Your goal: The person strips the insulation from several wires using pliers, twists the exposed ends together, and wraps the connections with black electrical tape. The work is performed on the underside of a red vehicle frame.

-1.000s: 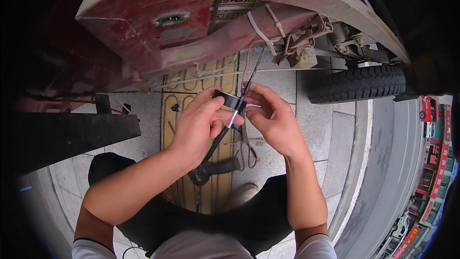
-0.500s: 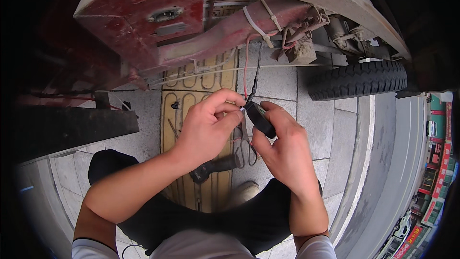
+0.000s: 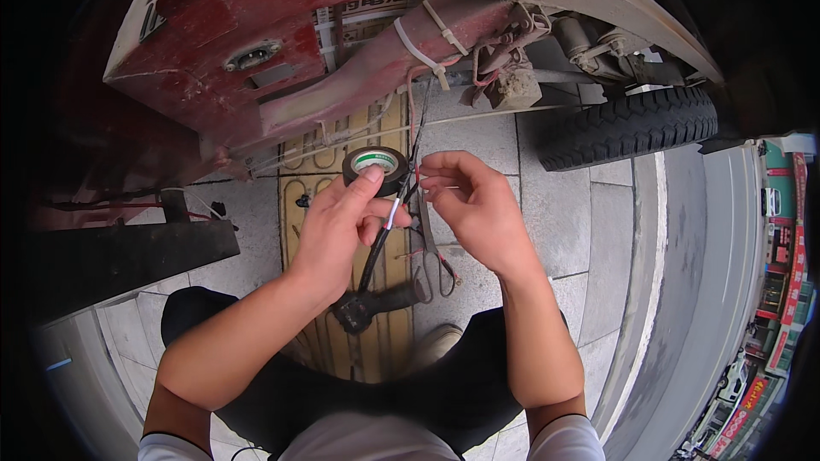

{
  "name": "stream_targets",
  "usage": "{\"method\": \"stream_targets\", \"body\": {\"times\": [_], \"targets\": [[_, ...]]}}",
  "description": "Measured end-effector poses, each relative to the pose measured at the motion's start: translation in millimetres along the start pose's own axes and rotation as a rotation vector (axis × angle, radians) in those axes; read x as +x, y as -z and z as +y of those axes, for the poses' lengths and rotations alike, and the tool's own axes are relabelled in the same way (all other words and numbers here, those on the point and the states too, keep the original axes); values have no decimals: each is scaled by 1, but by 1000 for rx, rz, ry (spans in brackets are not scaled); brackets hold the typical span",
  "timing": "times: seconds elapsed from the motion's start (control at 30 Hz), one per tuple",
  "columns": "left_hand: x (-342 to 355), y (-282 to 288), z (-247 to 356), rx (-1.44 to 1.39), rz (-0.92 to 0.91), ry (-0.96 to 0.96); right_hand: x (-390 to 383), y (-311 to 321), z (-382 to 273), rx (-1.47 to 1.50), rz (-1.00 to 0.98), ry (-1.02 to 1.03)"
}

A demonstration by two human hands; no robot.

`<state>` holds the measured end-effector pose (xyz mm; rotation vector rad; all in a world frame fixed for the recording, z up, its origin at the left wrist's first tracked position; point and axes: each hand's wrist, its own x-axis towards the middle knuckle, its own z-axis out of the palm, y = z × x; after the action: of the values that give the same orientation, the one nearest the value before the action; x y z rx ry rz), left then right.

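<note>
My left hand holds a roll of black electrical tape with a green-and-white core, its thumb over the core. Beside its fingers, a white and red wire section leads into a black cable. That cable runs down to a black plug-like part. Just right of the roll, my right hand has its fingers curled and pinched at the red and black wires, which hang from the vehicle frame. Below the hands, scissors lie on the paving.
Above is a dusty red vehicle frame with white cable ties and a socket. A black tyre stands at right. A dark beam juts in at left. Yellow ribbed paving runs beneath the hands.
The tape roll has passed from my right hand to my left and lies left of the wires, its core facing up. My right hand now pinches at the wires. The view has shifted slightly.
</note>
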<state>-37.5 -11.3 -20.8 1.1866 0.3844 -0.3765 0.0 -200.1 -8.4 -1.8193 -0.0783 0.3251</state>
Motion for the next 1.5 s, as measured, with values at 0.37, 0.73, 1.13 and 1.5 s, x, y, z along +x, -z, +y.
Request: {"method": "stream_targets", "body": {"times": [0.37, 0.73, 1.13, 1.5], "targets": [[15, 3, 10, -34, -113, 74, 6, 0, 6, -442, -36, 327], [-3, -4, 3, 882, 43, -719, -35, 9, -39, -406, 9, 284], [17, 6, 8, -172, -30, 132, 16, -6, 6, 230, -233, -88], [12, 6, 31, -114, -196, 275, 23, -12, 15, -183, -146, 334]]}}
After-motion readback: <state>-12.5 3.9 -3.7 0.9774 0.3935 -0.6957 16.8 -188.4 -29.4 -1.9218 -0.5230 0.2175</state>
